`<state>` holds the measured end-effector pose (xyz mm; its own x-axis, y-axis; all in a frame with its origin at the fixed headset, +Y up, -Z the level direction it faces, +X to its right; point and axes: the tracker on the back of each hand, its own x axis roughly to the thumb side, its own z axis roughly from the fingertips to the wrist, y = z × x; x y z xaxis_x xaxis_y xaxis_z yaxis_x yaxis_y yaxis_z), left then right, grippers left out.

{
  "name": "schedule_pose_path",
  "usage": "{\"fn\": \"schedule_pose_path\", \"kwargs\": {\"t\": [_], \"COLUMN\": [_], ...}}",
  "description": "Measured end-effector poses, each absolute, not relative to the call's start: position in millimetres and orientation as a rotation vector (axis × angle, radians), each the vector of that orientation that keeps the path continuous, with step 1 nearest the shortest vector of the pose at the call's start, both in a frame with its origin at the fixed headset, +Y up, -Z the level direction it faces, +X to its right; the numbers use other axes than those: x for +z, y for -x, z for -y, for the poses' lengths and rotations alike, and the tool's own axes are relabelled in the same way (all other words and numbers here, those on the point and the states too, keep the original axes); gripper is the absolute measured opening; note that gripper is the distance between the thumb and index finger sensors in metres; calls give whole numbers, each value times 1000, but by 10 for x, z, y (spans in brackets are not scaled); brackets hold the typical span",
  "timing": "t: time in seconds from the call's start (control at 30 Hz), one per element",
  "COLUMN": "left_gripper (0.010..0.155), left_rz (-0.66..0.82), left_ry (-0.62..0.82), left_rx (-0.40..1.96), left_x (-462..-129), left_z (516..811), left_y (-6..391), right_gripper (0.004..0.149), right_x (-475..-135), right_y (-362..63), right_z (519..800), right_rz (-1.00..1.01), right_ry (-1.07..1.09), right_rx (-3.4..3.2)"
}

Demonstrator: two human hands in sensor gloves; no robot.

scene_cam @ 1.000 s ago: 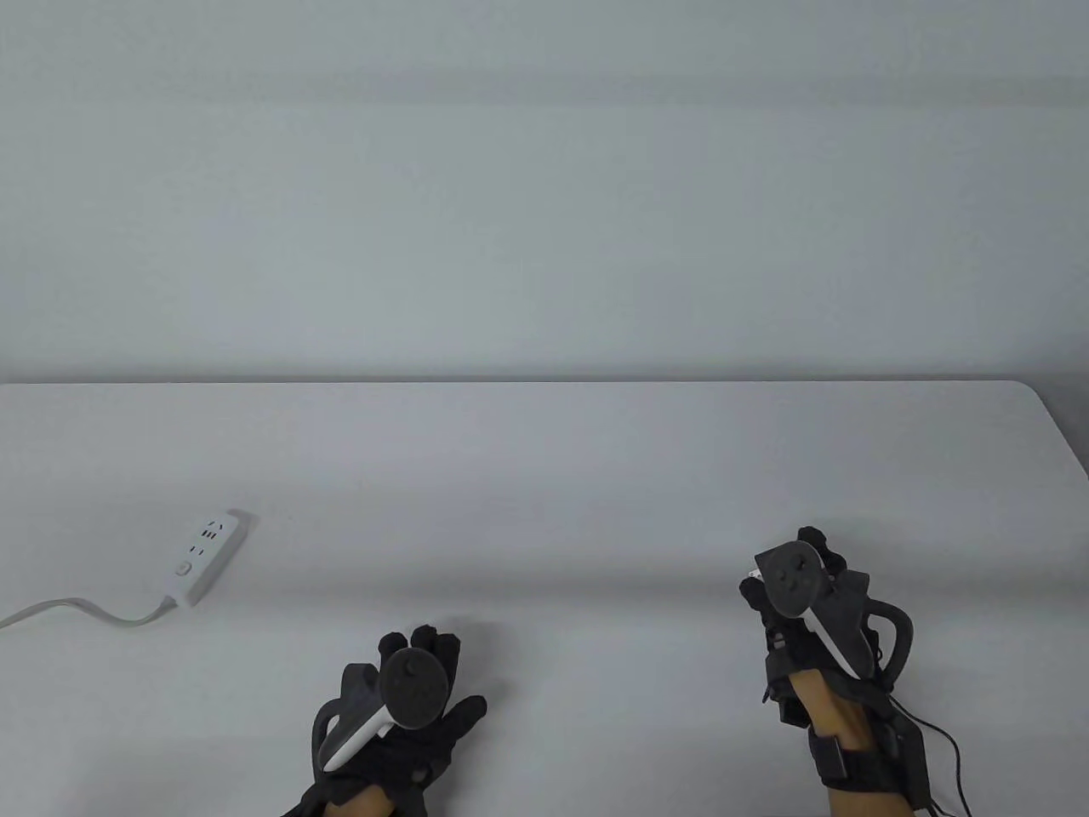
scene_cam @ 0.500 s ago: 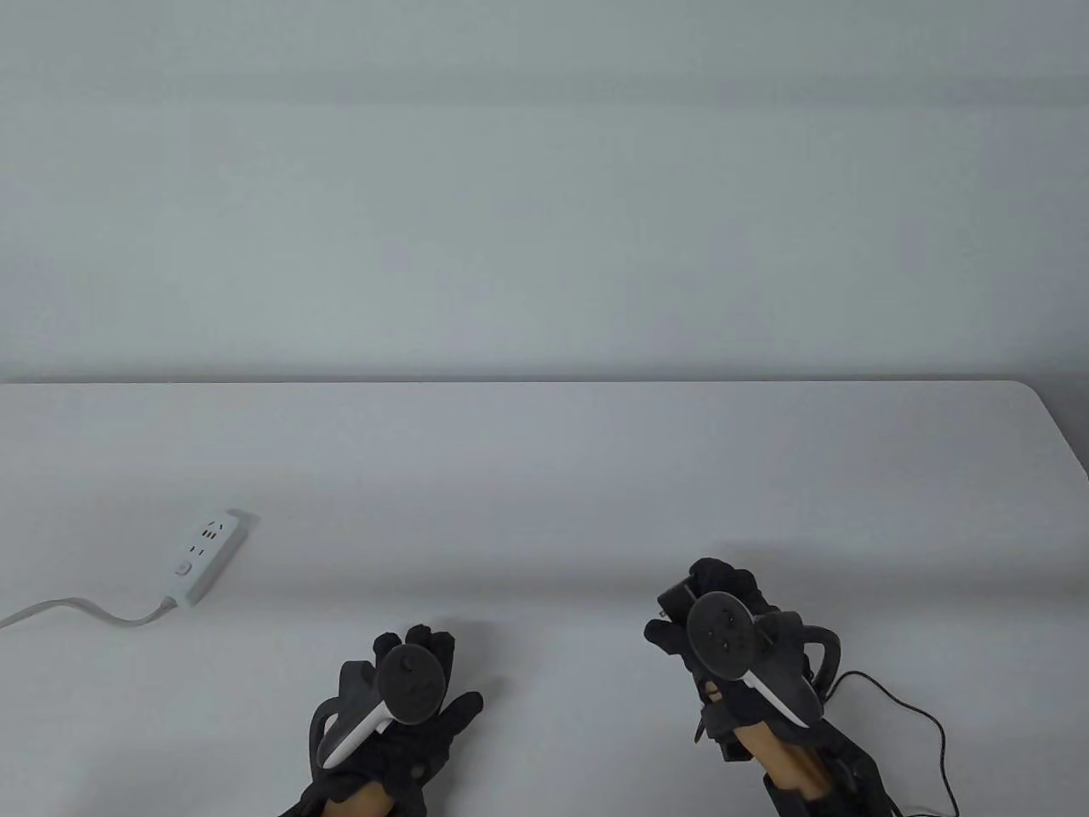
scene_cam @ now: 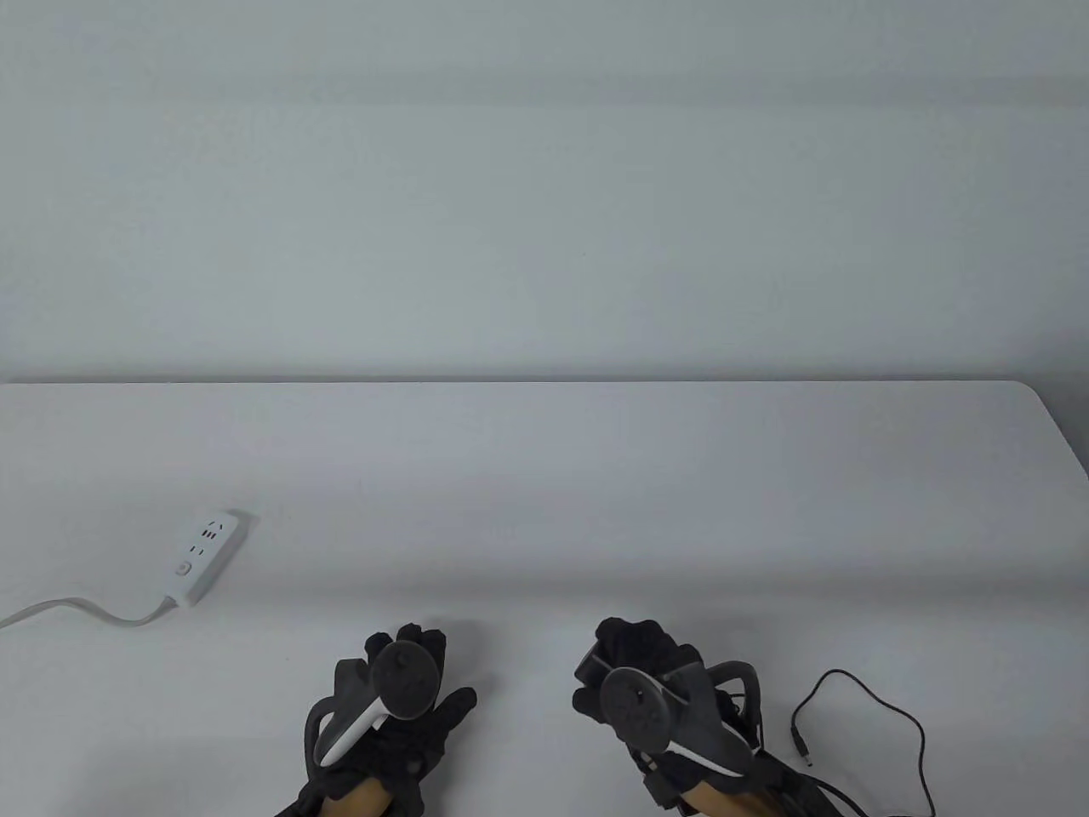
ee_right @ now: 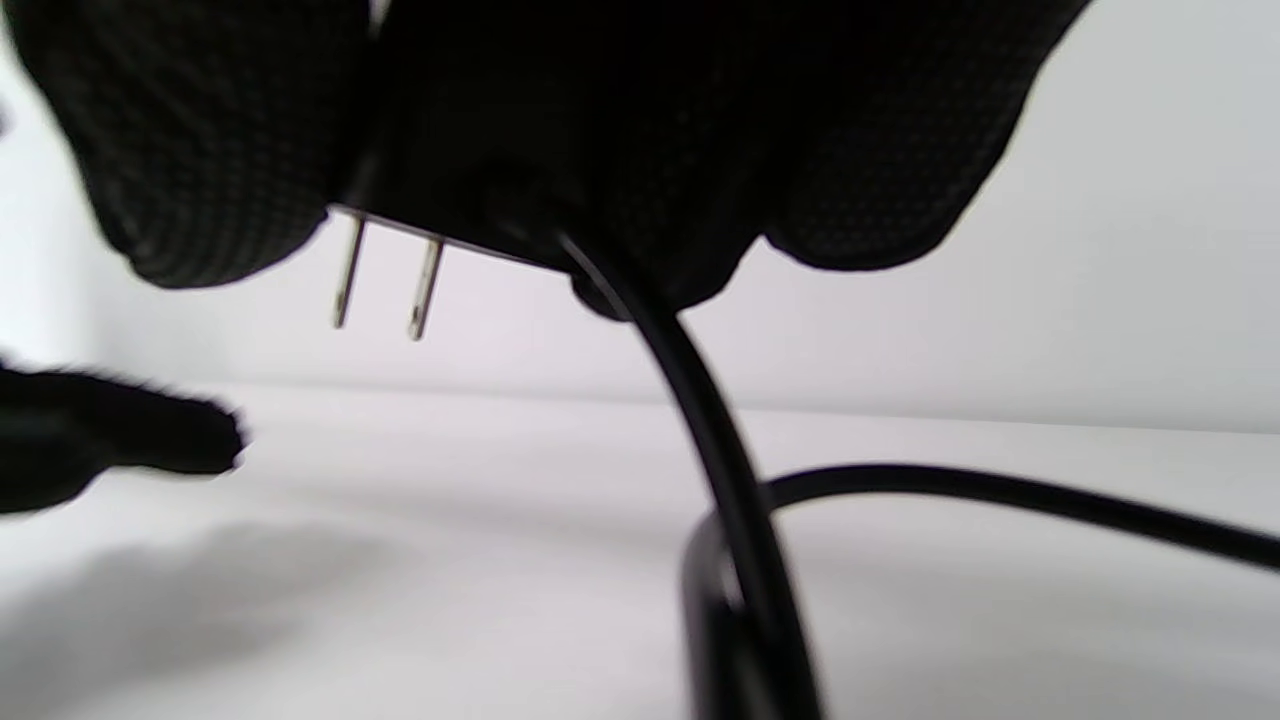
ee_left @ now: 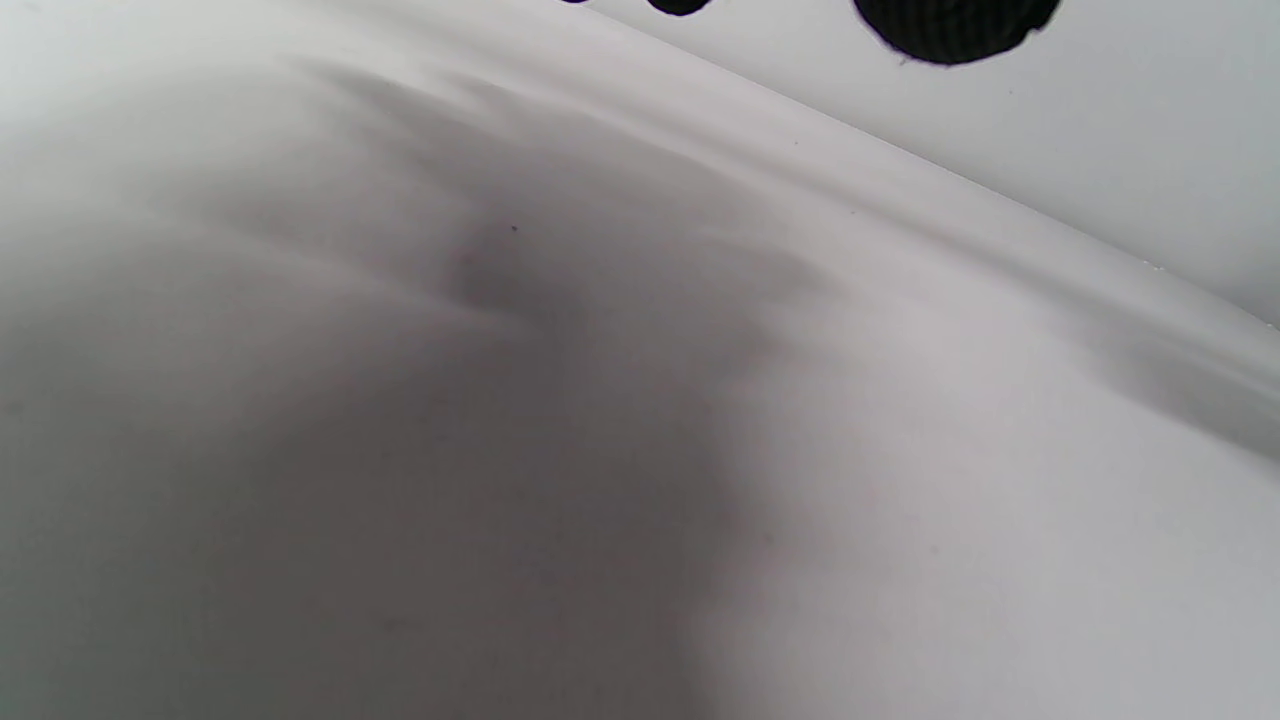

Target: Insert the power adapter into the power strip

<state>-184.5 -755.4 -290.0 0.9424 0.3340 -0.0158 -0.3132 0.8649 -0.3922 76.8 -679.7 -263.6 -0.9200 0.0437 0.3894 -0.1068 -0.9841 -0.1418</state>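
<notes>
The white power strip point(scene_cam: 205, 554) lies at the table's left, sockets facing up, and its white cord point(scene_cam: 76, 609) runs off the left edge. My right hand point(scene_cam: 634, 659) grips the black power adapter point(scene_cam: 590, 666) just above the table near the front edge. In the right wrist view the adapter point(ee_right: 520, 150) sits between my gloved fingers point(ee_right: 200, 150), and its two metal prongs point(ee_right: 385, 282) point down, clear of the table. Its black cable point(scene_cam: 885, 715) trails right. My left hand point(scene_cam: 415, 651) rests open on the table, left of the right hand and holding nothing.
The cable's barrel plug point(scene_cam: 800, 737) lies on the table right of my right hand. The white table point(scene_cam: 595, 511) ends at a far edge against a pale wall point(scene_cam: 544, 187). The left wrist view shows only bare table point(ee_left: 600, 450) and fingertips point(ee_left: 950, 25).
My right hand has moved left and toward the front edge with the adapter, drawing the cable after it. The left hand has barely moved. The power strip has stayed put.
</notes>
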Motion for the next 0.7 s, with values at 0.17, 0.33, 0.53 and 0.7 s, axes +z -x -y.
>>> {"fn": "schedule_pose_path", "kwargs": {"t": [0.17,0.33,0.53,0.7], "left_gripper": [86,87,87,88], "left_rz": [-8,-59,-128,-227], "left_ry": [380,409,374,363], "left_rx": [391,371,383,408], "left_x": [-2965,-3075,-3400,-3704], "left_z": [7583,7661,7663,7647], "left_y": [1939,2067,2402,2853], "right_gripper": [75,74,72,72], "right_x": [-2530,-2444,-2382,-2362], "right_y": [-539,-398,-318,-285], "right_z": [7014,7090,7146,7173], "right_rz": [182,191,176,154], "right_ry": [-755,-842,-908,-935], "right_rx": [3022,3031,3040,3040]}}
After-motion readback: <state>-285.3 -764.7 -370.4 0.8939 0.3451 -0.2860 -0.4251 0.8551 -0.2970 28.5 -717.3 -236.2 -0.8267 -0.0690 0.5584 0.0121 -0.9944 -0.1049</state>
